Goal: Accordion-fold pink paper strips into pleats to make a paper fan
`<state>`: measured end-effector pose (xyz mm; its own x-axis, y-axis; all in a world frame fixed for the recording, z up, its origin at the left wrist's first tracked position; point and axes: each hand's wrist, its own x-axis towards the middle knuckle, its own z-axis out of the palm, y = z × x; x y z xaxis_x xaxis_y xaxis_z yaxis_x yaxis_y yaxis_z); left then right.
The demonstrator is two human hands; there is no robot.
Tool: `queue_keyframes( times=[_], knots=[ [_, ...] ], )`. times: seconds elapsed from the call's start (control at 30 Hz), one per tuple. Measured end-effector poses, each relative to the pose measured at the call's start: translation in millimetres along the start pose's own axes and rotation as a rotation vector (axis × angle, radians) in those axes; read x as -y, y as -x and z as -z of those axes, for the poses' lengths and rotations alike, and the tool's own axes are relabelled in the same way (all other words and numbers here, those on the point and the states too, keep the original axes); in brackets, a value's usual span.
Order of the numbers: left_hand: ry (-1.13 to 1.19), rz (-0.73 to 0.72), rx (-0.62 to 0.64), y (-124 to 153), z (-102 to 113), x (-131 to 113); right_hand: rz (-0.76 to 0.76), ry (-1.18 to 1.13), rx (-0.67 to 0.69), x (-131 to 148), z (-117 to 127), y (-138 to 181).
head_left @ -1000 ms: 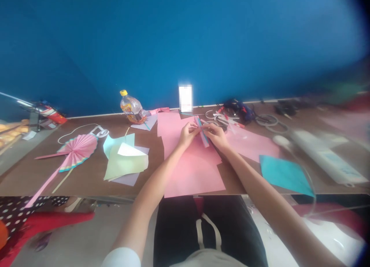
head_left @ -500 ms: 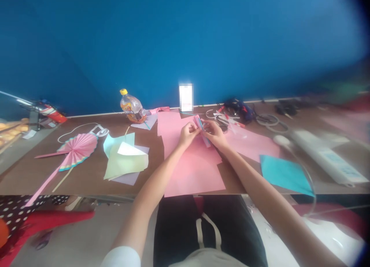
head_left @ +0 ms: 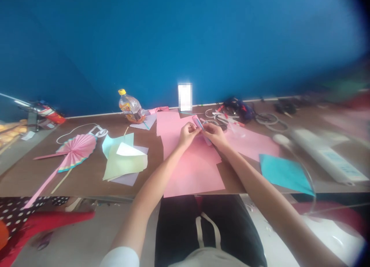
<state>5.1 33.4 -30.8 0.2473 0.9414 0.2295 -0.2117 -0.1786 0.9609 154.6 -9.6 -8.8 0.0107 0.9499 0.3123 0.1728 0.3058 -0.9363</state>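
Both my hands pinch a narrow folded strip of pink paper with a bluish edge [head_left: 198,122], held slantwise over the table's middle. My left hand [head_left: 188,134] grips it from the left, thumb and fingers closed. From the right, my right hand [head_left: 214,133] is closed on the same strip and hides part of its lower end. Large pink paper sheets [head_left: 190,174] lie beneath, overlapping one another. A pleated pink paper fan [head_left: 78,150] with a blue and yellow rim rests to the left, long pink strips trailing from it.
Green, white and lilac sheets [head_left: 125,163] are stacked left of centre. A drink bottle with a yellow cap [head_left: 131,107] leans near the wall. A bright phone screen [head_left: 185,97] stands at the back. On the right are a teal sheet [head_left: 285,172], a power strip [head_left: 329,155] and cables [head_left: 268,120].
My right hand's fingers have shifted slightly on the folded strip, and less of its lower end shows. Otherwise the scene has moved only a little in view.
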Motion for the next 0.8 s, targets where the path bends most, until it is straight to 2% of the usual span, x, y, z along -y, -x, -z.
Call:
queue_keyframes(
  times=[0.6,0.8],
  knots=[
    [0.053,0.026,0.000,-0.1,-5.2,0.1,-0.035,-0.048,-0.064,-5.4,-2.5,-0.4],
    [0.035,0.017,-0.004,0.0,-5.3,-0.1,-0.097,-0.085,-0.067,-5.1,-1.4,-1.5]
  ],
)
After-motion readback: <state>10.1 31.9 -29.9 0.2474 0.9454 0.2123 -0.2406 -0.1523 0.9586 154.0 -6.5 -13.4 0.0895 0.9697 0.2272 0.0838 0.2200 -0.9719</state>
